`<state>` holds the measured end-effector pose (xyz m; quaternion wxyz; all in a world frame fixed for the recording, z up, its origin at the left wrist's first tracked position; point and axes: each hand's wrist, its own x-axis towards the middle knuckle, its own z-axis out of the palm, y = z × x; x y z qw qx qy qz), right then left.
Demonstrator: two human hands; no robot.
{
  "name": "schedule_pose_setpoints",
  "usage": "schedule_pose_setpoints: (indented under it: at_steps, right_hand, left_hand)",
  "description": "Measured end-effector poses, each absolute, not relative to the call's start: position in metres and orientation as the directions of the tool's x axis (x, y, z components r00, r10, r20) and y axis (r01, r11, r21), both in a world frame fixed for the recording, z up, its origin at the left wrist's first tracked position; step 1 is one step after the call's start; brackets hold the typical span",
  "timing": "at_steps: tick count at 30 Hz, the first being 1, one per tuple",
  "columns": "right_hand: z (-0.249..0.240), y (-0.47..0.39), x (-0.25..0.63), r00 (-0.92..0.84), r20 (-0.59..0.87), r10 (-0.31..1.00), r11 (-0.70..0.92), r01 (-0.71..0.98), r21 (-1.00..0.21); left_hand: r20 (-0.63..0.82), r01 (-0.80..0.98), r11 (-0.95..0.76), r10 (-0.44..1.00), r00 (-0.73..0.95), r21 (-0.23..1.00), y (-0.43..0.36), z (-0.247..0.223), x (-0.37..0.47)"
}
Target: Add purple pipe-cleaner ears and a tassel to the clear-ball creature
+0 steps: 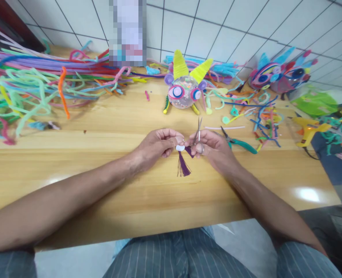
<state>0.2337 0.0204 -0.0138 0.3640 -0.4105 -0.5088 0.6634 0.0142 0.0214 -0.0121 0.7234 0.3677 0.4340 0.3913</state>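
Near the middle of the table my left hand [166, 143] pinches the top of a dark purple tassel [184, 166], whose threads hang down toward the table. A small white oval piece [180, 148] shows just under the left fingertips. My right hand [213, 146] is closed around a pair of scissors [199, 129], with the blades pointing up and away from me. The scissors' handles are mostly hidden in the palm. A second purple strand bundle [189, 151] lies between the hands, and the right fingertips almost meet the left ones.
Behind my hands stands a clear ball figure [185, 92] with yellow ears. Pipe cleaners [29, 85] are heaped at the left. Teal-handled pliers [240, 143], pipe-cleaner scraps [266, 119] and a yellow glue gun [309, 129] lie at the right. Two more figures [277, 75] sit at the back right.
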Motion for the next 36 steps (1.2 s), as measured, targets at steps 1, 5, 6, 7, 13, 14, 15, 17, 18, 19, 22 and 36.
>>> schedule_pose_setpoints:
  at_steps: [1, 5, 6, 7, 13, 14, 15, 17, 18, 19, 22, 36]
  right_hand:
    - [-0.0139, 0.0207, 0.2336, -0.397, -0.166, 0.903, -0.212, -0.076, -0.974]
    - [-0.0125, 0.0209, 0.2327, -0.397, -0.154, 0.905, -0.199, -0.076, -0.977]
    - [-0.0118, 0.0207, 0.2325, -0.398, -0.158, 0.904, -0.202, -0.071, -0.977]
    - [-0.0112, 0.0206, 0.2324, -0.399, -0.161, 0.903, -0.204, -0.067, -0.977]
    - [-0.0098, 0.0204, 0.2329, -0.421, -0.166, 0.892, -0.209, -0.057, -0.976]
    - [-0.0097, 0.0205, 0.2330, -0.428, -0.166, 0.889, -0.212, -0.061, -0.975]
    - [-0.0094, 0.0206, 0.2331, -0.431, -0.166, 0.887, -0.216, -0.069, -0.974]
    - [-0.0086, 0.0209, 0.2334, -0.436, -0.174, 0.883, -0.233, -0.087, -0.969]
    - [-0.0081, 0.0212, 0.2336, -0.440, -0.182, 0.879, -0.247, -0.093, -0.965]
    - [-0.0075, 0.0215, 0.2338, -0.446, -0.193, 0.874, -0.262, -0.098, -0.960]
    - [-0.0061, 0.0228, 0.2350, -0.460, -0.218, 0.861, -0.292, -0.096, -0.952]
    - [-0.0075, 0.0228, 0.2370, -0.443, -0.172, 0.880, -0.194, -0.004, -0.981]
  left_hand:
    - [-0.338, -0.232, 0.419, 0.885, 0.320, 0.878, 0.0214, -0.0127, 0.0141]
    - [-0.320, -0.158, 0.387, 0.887, 0.333, 0.908, 0.0203, -0.0152, 0.0133]
    - [-0.313, -0.138, 0.374, 0.890, 0.333, 0.917, 0.0199, -0.0156, 0.0130]
    - [-0.305, -0.117, 0.360, 0.892, 0.332, 0.926, 0.0195, -0.0157, 0.0127]
    - [-0.249, 0.003, 0.266, 0.901, 0.355, 0.964, 0.0189, -0.0126, 0.0106]
    - [-0.239, 0.016, 0.250, 0.901, 0.364, 0.968, 0.0189, -0.0118, 0.0104]
    - [-0.224, 0.023, 0.233, 0.901, 0.372, 0.972, 0.0188, -0.0112, 0.0102]
    - [-0.184, 0.036, 0.184, 0.904, 0.387, 0.982, 0.0182, -0.0109, 0.0100]
    - [-0.160, 0.048, 0.153, 0.907, 0.389, 0.987, 0.0175, -0.0112, 0.0098]
    - [-0.138, 0.067, 0.121, 0.912, 0.387, 0.990, 0.0166, -0.0118, 0.0095]
    - [-0.106, 0.133, 0.058, 0.916, 0.387, 0.989, 0.0136, -0.0138, 0.0086]
    - [-0.345, -0.035, 0.375, 0.882, 0.323, 0.926, 0.0196, -0.0097, 0.0088]
